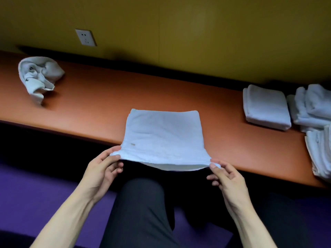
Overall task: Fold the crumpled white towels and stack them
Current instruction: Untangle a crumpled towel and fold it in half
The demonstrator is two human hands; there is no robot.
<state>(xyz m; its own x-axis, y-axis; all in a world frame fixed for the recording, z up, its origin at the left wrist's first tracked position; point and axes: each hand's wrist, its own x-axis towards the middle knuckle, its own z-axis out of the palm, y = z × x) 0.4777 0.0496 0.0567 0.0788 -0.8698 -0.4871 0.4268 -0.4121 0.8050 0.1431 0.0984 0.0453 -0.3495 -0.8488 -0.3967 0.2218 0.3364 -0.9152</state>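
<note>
Where the orange-brown counter (100,97) runs slantwise across the view, its far edge meets a mustard-yellow wall (197,33).

Wall fitting: one white socket plate (85,37), set above the counter's left part.

Floor: purple carpet (26,194) below the near counter edge, under the person's dark-trousered legs (141,212).

Item 1: half-folded white towel (163,133), centre. Its far part lies flat on the counter; its near edge overhangs the counter's front and is lifted. A small brownish mark shows near its left near corner.

Item 2: crumpled white towel (38,77), far left on the counter, well apart from item 1.

Item 3: folded towel (265,106), right, lying flat near the wall.

Item 4: stack of folded towels (311,106), just beside item 3 at the right frame edge, with a further pile (320,153) in front of it, partly cut off.

Left hand (102,169): thumb and fingers pinch the left near corner of item 1.

Right hand (225,176): thumb and fingers pinch the right near corner of item 1.
</note>
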